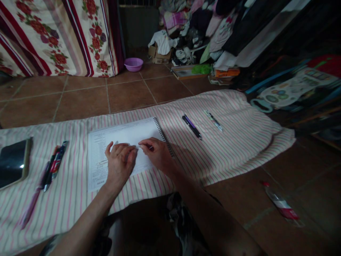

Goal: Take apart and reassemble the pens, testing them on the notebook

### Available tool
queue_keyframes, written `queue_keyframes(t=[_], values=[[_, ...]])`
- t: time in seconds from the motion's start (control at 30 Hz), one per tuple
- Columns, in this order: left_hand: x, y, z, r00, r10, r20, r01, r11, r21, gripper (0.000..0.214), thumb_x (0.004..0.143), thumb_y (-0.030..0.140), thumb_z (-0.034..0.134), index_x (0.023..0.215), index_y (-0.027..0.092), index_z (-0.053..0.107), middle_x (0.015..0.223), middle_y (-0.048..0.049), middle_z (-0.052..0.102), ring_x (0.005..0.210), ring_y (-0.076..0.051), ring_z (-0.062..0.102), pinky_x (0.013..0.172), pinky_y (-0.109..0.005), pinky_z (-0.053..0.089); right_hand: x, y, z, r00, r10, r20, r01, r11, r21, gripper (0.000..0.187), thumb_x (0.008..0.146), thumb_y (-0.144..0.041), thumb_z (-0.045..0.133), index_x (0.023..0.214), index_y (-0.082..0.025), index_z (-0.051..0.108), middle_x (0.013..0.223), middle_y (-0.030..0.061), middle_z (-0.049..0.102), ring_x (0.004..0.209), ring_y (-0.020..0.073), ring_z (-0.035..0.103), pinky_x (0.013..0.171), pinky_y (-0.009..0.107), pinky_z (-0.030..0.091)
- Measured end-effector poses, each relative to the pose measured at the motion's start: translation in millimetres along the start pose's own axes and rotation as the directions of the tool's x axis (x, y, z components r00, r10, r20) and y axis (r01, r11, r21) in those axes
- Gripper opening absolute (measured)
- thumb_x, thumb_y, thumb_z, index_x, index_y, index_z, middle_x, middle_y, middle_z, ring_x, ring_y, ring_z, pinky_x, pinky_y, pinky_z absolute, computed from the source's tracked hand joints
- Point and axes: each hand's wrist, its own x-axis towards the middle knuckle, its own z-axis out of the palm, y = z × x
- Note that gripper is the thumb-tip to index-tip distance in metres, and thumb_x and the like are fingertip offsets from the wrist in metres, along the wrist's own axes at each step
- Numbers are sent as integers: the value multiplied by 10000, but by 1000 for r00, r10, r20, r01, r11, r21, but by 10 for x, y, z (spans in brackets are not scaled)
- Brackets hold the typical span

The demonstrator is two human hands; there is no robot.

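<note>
Over a spiral notebook point(97, 144) with printed or written lines, my left hand point(121, 158) and my right hand point(157, 153) meet fingertip to fingertip. Each hand is closed in a pinch, and a tiny pale piece point(137, 146) shows between them, too small to name. A thin, light-coloured stick-like thing point(102, 163) lies on the page beside my left hand. Right of the notebook rest a purple and black pair of pens point(191, 126) and a white patterned pen point(213, 120).
A striped cloth point(229, 142) covers the low surface. At left lie several pens point(54, 163) and a dark-screened tablet point(14, 163). A bottle point(282, 204) lies on the tiled floor at right. Behind are a purple basin point(133, 64), a floral curtain point(71, 39) and piled clothes.
</note>
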Motion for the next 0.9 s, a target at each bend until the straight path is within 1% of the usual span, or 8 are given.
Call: queue_keyframes(t=[0.17, 0.3, 0.43, 0.57, 0.7, 0.9], values=[[-1, 5, -2, 998, -58, -6, 58, 997, -53, 143, 828, 266, 514, 819, 206, 643, 825, -26, 683, 855, -191, 602, 997, -466, 261, 2, 9, 6, 999, 51, 15, -52, 996, 74, 114, 790, -191, 551, 822, -186, 661, 738, 1, 648, 585, 84, 565, 595, 196, 455], [-2, 1, -1, 995, -105, 1, 104, 989, -108, 146, 830, 276, 500, 805, 209, 627, 825, -20, 685, 837, -177, 604, 1001, -451, 276, 11, 12, 6, 992, 123, 43, -129, 974, 186, 123, 786, -215, 548, 825, -178, 659, 671, -13, 626, 542, 77, 567, 555, 188, 453], [-7, -29, 11, 986, -161, 32, 164, 965, -205, 134, 825, 295, 506, 812, 218, 614, 841, -10, 686, 836, -169, 608, 1007, -444, 294, 23, 20, 6, 972, 211, 100, -232, 914, 334, 132, 775, -234, 555, 832, -168, 655, 612, -26, 609, 505, 71, 571, 528, 182, 452], [-11, -51, 13, 977, -209, 41, 212, 936, -283, 136, 817, 311, 515, 805, 231, 625, 821, 6, 688, 840, -167, 607, 1009, -444, 309, 33, 15, -3, 952, 258, 164, -304, 841, 447, 159, 759, -277, 578, 840, -163, 653, 606, -27, 615, 510, 75, 587, 530, 187, 463], [-12, -46, 7, 969, -242, 49, 244, 912, -330, 139, 809, 314, 522, 801, 227, 631, 811, 6, 686, 837, -164, 603, 1018, -438, 311, 42, -26, -28, 928, 327, 178, -371, 776, 510, 157, 737, -273, 599, 829, -159, 655, 599, -33, 614, 505, 68, 584, 528, 183, 467], [-6, -35, 1, 961, -268, 68, 275, 899, -340, 162, 807, 332, 512, 781, 229, 634, 796, 5, 684, 827, -167, 604, 1024, -449, 305, 48, -69, -29, 910, 356, 212, -411, 717, 563, 149, 722, -281, 610, 797, -158, 649, 614, -28, 626, 514, 73, 589, 535, 196, 485]])
